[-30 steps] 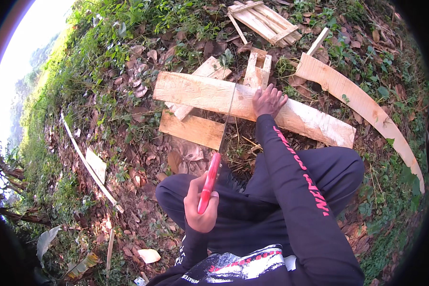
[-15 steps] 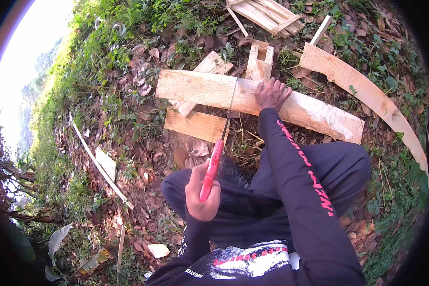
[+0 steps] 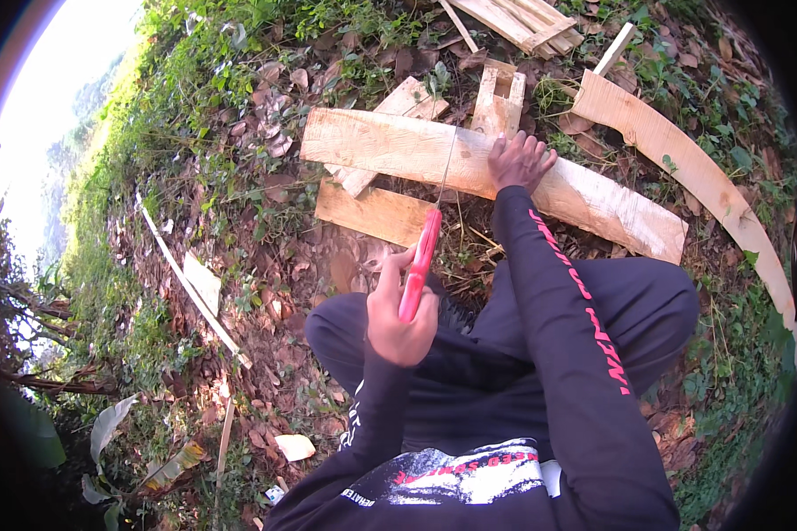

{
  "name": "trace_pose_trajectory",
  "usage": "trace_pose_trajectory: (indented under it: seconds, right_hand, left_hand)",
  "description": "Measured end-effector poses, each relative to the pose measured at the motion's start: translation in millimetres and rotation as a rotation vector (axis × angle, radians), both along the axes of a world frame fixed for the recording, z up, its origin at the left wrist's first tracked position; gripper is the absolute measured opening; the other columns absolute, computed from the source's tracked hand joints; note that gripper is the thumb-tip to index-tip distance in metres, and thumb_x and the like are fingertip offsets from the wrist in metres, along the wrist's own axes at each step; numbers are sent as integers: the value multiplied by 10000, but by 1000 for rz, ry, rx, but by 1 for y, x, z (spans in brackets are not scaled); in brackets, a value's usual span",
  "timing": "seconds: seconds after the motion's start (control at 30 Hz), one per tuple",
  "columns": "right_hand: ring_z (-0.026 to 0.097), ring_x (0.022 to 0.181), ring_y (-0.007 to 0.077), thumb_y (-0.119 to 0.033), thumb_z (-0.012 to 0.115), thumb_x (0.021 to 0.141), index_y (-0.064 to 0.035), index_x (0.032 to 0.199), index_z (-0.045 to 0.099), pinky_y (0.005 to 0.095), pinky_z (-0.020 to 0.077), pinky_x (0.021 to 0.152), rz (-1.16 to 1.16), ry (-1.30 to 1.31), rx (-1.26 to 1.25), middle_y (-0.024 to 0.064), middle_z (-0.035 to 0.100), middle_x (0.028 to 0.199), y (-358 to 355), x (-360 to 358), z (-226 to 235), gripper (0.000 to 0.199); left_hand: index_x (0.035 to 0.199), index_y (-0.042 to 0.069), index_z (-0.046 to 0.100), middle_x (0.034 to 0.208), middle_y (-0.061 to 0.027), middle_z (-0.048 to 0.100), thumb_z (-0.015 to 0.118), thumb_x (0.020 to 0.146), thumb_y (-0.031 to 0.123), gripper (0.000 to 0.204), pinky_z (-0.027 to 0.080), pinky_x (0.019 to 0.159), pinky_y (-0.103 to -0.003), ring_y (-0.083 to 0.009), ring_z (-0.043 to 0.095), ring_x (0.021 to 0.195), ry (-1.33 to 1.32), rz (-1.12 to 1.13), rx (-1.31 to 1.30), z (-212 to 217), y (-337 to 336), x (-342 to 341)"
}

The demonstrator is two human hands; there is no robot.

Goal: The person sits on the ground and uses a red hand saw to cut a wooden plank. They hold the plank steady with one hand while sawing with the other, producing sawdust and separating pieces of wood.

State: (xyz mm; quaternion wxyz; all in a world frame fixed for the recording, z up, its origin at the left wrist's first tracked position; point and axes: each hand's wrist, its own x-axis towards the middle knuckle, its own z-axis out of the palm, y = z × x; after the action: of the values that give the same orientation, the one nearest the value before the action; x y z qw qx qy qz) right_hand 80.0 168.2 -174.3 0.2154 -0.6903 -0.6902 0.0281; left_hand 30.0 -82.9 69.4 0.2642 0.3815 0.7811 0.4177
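Note:
My left hand is closed around the red handle of a hand saw. The saw's thin blade runs away from me and crosses a long pale wooden plank, left of my other hand. My right hand bears down on this plank near its middle, with the fingers curled over its far edge. Beneath the plank, a slanting board and a small slotted wooden block stick out on the far side. A shorter board lies on the near side.
A long curved plank sweeps down the right side. Several wooden slats are stacked at the far side. To the left lie a thin stick and a pale flat offcut. Leaves and weeds cover the ground; my bent legs are close by.
My left hand has pushed the saw forward, away from me, so the handle is nearer the plank. My right hand keeps its place on the plank. The whole view has shifted slightly.

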Motion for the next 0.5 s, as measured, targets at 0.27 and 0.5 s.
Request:
trace_pose_trajectory:
  seconds: [0.27,0.5]
  right_hand:
    - [545,1080,289,-400,541,895,-46,998,650,566,252,1104,33,8,-12,127,627,983,10,-11,5,384]
    - [545,1114,293,-405,530,896,-51,1023,666,566,244,1115,5,30,-4,130,638,1029,14,-1,8,399]
  left_hand:
    - [1223,-30,539,790,-79,632,560,798,-61,426,480,626,-250,-108,606,666,-11,-7,-20,-7,22,-7]
    - [1227,-35,548,730,-81,614,544,794,-54,434,473,584,-267,-116,592,607,-91,48,9,8,-22,-4]
